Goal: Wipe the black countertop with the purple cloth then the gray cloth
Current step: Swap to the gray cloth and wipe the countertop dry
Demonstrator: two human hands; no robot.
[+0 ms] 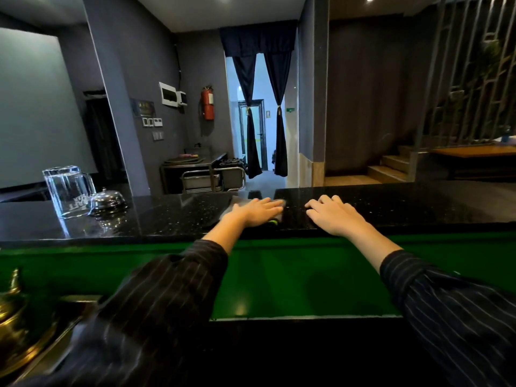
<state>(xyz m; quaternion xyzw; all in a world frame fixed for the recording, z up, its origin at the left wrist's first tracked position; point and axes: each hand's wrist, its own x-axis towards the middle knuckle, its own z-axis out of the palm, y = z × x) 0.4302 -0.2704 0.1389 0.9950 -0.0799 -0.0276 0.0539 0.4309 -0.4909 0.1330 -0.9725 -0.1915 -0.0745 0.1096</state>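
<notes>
The black speckled countertop (418, 202) runs across the middle of the view. My left hand (255, 210) lies flat, palm down, on a gray cloth (238, 201) spread on the counter; only the cloth's far edge and a bit near my wrist show. My right hand (335, 215) rests palm down on the bare counter just to the right, fingers slightly spread, holding nothing. No purple cloth is visible.
An upturned glass pitcher (68, 189) and a metal service bell (107, 201) stand on the counter's left part. A green ledge (279, 277) lies below the counter's near edge. A brass vessel (14, 325) sits at bottom left.
</notes>
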